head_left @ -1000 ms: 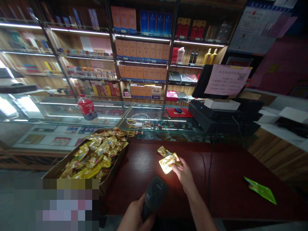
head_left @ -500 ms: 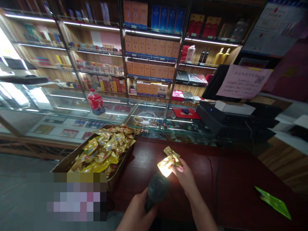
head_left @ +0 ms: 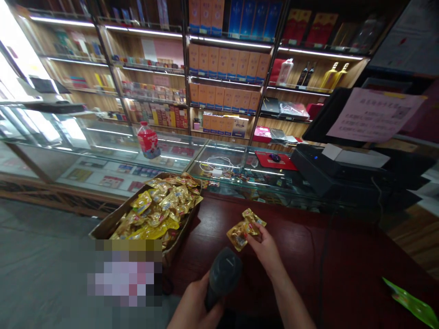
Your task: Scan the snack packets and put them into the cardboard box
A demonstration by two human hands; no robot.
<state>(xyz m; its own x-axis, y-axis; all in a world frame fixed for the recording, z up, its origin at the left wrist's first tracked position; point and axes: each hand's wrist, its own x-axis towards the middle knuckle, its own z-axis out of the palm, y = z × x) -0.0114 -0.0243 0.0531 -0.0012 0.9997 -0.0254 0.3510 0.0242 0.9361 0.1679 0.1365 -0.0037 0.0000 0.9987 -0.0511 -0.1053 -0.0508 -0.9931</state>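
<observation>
My left hand (head_left: 199, 299) is closed around the handle of a dark handheld barcode scanner (head_left: 224, 272), its head tilted up toward the packets. In my right hand (head_left: 265, 249), thumb and fingers pinch gold foil snack packets (head_left: 240, 234), seemingly two, just above the dark red wooden counter (head_left: 295, 274). The scanner head is close to the packets but apart from them. To the left, an open cardboard box (head_left: 187, 237) holds a heap of similar gold packets (head_left: 159, 205), some more yellow.
A green packet (head_left: 411, 301) lies at the counter's right end. Behind stand a glass display case (head_left: 178, 160), a red-labelled bottle (head_left: 148, 140), a white cable (head_left: 216, 167) and a monitor (head_left: 325, 114) with pink paper on it. Shelves of boxed goods line the wall.
The bright scanner light on the gold packets has gone out. The view has shifted, so the surroundings appear farther right. Both hands keep their holds.
</observation>
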